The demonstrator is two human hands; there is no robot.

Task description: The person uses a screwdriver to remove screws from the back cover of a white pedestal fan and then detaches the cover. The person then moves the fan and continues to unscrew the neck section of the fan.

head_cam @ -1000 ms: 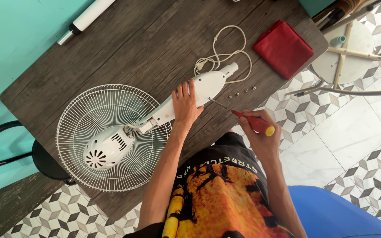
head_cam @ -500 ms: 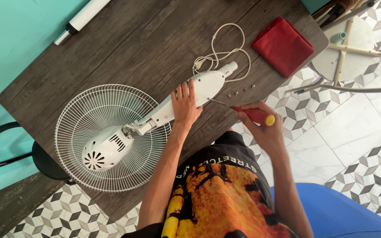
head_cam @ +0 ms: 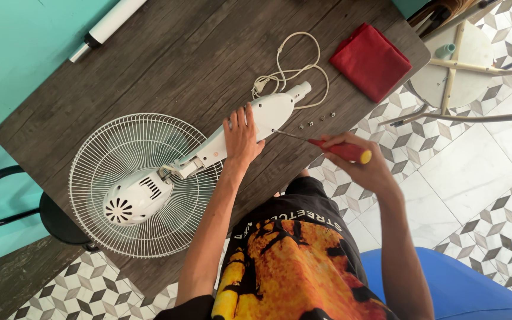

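The left hand presses flat on the white fan neck, which runs diagonally across the counter, while the right hand closes its grip on the red-handled screwdriver, tip touching the neck's right edge.

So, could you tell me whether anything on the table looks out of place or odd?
Yes: the fan lies flat on its grille, overhanging the table edge, and loose screws lie near the edge.

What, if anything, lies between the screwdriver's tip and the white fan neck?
Nothing visible. The screwdriver, held in the right hand, has its tip at the fan neck; the left hand presses farther along.
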